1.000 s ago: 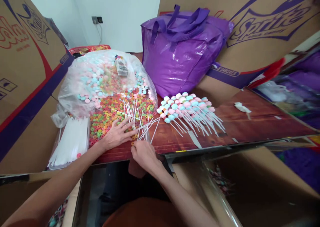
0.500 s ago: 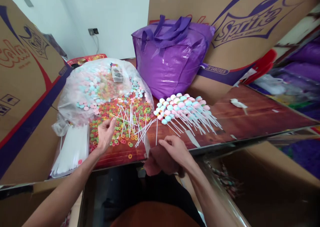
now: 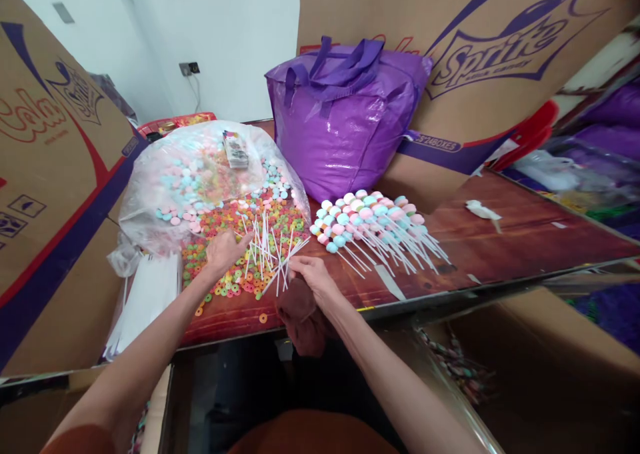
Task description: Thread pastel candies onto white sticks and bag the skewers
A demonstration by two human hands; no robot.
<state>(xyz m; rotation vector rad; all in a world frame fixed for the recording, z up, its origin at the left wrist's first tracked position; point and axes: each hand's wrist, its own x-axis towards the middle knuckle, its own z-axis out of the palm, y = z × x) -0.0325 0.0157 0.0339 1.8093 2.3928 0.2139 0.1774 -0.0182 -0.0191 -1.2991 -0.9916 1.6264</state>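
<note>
My left hand (image 3: 224, 249) rests on a heap of small coloured ring sweets (image 3: 235, 254), fingers curled and pinched among them beside a scatter of white sticks (image 3: 267, 244). What it pinches is too small to make out. My right hand (image 3: 309, 272) has its fingertips closed on the near ends of those white sticks. To the right lies a row of finished sticks topped with pastel sweets (image 3: 367, 217), fanned over the brown table (image 3: 500, 241).
A clear plastic bag of sweets (image 3: 200, 174) bulges behind the heap. A pack of white sticks (image 3: 147, 294) lies at the table's left edge. A purple carry bag (image 3: 345, 117) stands at the back. Cardboard boxes (image 3: 55, 167) wall both sides. A brown cloth (image 3: 303, 317) hangs off the front edge.
My left hand lifted off the sweets, then came down again further back on the heap. My right hand swung out to the right, then returned to the stick ends.
</note>
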